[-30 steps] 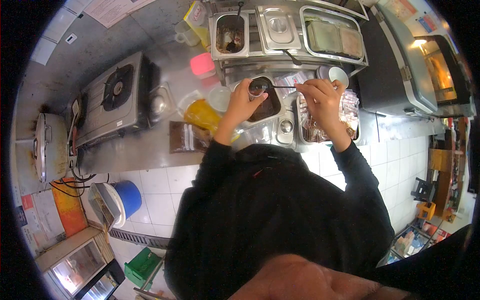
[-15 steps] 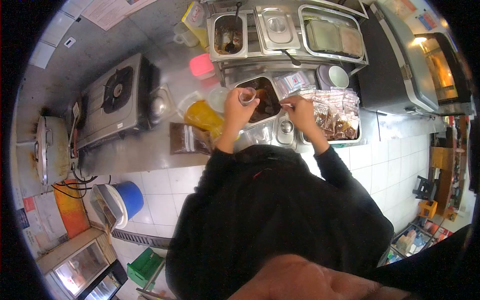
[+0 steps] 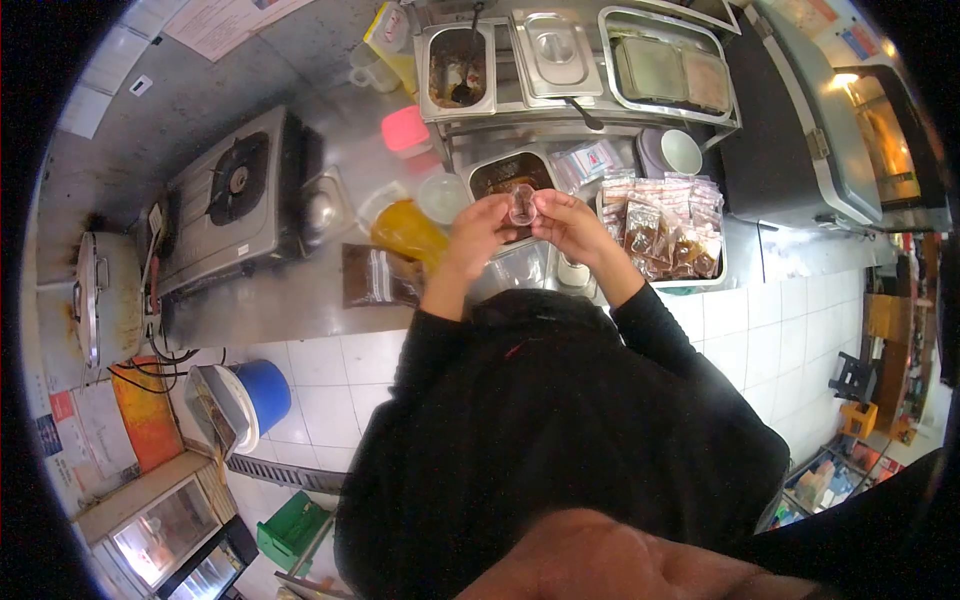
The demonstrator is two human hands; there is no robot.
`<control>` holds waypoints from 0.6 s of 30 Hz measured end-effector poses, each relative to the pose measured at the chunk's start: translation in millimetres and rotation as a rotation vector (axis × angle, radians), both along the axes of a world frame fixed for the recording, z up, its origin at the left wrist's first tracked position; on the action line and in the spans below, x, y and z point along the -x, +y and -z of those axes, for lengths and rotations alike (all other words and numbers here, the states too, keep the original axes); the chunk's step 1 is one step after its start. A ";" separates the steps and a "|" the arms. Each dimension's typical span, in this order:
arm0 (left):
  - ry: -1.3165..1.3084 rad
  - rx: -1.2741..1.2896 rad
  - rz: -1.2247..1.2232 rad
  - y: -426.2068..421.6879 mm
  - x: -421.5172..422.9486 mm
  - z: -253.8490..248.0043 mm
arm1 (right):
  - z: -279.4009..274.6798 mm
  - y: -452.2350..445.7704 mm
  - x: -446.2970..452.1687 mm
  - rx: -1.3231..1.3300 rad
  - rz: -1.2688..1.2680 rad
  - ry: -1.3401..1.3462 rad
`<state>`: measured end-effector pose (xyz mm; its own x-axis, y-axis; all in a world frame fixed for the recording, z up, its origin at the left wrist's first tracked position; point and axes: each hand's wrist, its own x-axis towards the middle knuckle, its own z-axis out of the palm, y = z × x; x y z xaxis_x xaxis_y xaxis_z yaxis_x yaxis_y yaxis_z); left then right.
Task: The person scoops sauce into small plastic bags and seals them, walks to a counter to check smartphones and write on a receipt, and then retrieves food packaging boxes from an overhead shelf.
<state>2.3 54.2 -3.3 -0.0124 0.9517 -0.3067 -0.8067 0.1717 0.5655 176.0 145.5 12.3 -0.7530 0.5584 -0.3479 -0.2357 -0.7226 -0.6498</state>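
A small clear plastic cup [image 3: 522,206] is held between both hands, above the front part of a steel pan [image 3: 508,158] of dark brown sauce. My left hand [image 3: 476,236] has its fingers closed on the cup's left side. On the other side, my right hand [image 3: 577,232] pinches it with thumb and fingertips. What the cup contains is too small to make out. Just left of the hands lies a clear round tub [image 3: 442,199]. Below my right hand, a small steel container [image 3: 573,276] is partly covered. A steel tray of brown-filled sachets [image 3: 668,225] lies to the right.
On the left of the counter are a yellow-filled bag [image 3: 408,232], a brown-filled bag [image 3: 378,277] and a gas stove [image 3: 235,190]. A raised rack [image 3: 580,118] with steel pans spans the back. A pink-lidded tub [image 3: 404,130] and stacked bowls [image 3: 680,153] stand near it.
My right hand has moved left from the pan's right edge and taken hold of the cup. My left hand and the cup have shifted slightly right and toward me.
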 end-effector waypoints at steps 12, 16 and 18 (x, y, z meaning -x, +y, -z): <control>1.049 0.033 -0.219 2.2 -17.6 -47.6 | -27.1 -12.3 -2.4 -1.065 0.205 -0.602; 0.717 0.081 -0.067 5.5 11.7 -55.5 | -32.1 -5.0 -1.3 -1.232 0.231 -0.288; 0.596 -0.097 -0.010 9.4 22.2 -48.2 | -28.2 -3.9 -3.3 -1.161 0.154 -0.270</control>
<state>-19.9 63.5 44.9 -0.1643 0.9740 -0.1561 -0.3468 0.0911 0.9335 179.3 141.7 40.5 -0.6312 0.7210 0.2858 -0.0239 0.3502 -0.9364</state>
